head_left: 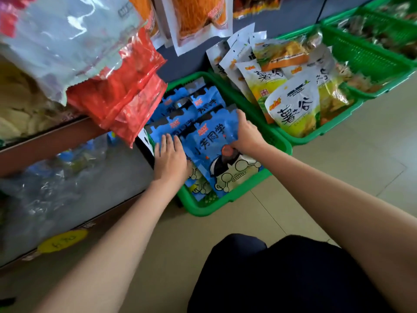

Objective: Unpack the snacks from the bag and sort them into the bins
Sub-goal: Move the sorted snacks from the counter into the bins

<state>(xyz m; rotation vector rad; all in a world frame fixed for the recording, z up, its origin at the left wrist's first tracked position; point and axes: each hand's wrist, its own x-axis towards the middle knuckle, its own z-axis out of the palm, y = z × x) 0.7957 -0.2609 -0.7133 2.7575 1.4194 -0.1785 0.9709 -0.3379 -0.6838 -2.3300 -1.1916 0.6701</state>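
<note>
A green bin on the floor holds several blue snack packets. The top blue packet lies tilted over the stack. My right hand grips that packet's right edge, thumb on its face. Flat on the blue packets at the bin's left side rests my left hand, fingers straight. A second green bin to the right is filled with white and yellow snack packets. The bag the snacks came from is not clearly in view.
Further green bins stand at the back right. Red packets and clear bags hang over a shelf edge at the left, just above the blue bin. Orange packets hang at the back. Tiled floor and my dark-clothed knees are in front.
</note>
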